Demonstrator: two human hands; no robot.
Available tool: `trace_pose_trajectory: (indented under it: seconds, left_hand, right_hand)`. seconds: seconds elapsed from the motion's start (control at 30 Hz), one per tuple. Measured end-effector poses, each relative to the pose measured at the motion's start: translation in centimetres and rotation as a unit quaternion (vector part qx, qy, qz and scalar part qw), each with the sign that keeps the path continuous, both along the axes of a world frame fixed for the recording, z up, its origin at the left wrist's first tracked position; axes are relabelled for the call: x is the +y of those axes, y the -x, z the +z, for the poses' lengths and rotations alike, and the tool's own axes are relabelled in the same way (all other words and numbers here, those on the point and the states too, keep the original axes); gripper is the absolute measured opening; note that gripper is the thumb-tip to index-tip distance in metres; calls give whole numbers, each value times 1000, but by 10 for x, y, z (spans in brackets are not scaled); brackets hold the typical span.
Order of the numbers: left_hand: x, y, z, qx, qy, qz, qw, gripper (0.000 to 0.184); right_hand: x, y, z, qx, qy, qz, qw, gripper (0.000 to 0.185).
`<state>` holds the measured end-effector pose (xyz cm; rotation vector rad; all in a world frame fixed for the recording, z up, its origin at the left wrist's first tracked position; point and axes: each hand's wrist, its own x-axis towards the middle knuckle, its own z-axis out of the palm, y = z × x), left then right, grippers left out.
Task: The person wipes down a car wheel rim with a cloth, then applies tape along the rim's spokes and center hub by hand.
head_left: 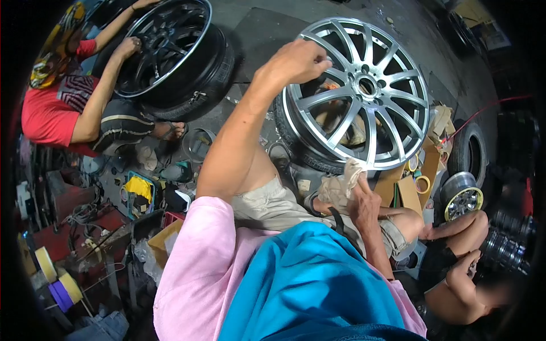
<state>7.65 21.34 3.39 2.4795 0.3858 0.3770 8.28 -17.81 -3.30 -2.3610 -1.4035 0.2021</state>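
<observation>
A silver multi-spoke wheel rim (368, 120) rests tilted on a dark tire (296, 145) in front of me. My left hand (298, 60) is over the rim's upper left edge, its fingers curled together; a small pale bit shows at the fingertips, too small to name. At the rim's lower edge, my right hand (367, 206) is closed around a beige cloth (354, 170), which touches or nearly touches the rim.
At the left, a person in a red shirt (51, 116) handles a black rim (162, 42) on a tire. Another person (455, 284) crouches lower right. Nearby are a cardboard box (406, 193) with tape rolls, a plastic bucket (199, 145), a tray with yellow cloth (139, 189) and a smaller rim (463, 199).
</observation>
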Motion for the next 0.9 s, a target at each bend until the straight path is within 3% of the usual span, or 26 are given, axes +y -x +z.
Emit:
trace_pose_trajectory:
  seconds: [0.27,0.37,0.47,0.6,0.67,0.9]
  left_hand:
    - [-9,0,6,26,9,0,1000,31]
    - [-8,6,10,38,27,7,999,32]
    - [-2,13,11,23,31,7,999,32]
    - [5,14,6,54,30,10,998,30]
    - [6,11,-2,52,14,2,999,30]
    - [-26,14,12,47,4,2,999,29]
  right_hand:
    - [80,18,-4,-7,27,97,995,33]
    - [93,32,-35,42,97,185,977,35]
    - [76,50,-83,112,114,202,966,35]
    - [40,45,-128,147,187,174,956,31]
    - [29,36,-137,184,230,100,951,29]
    - [15,11,-130,149,63,89,983,30]
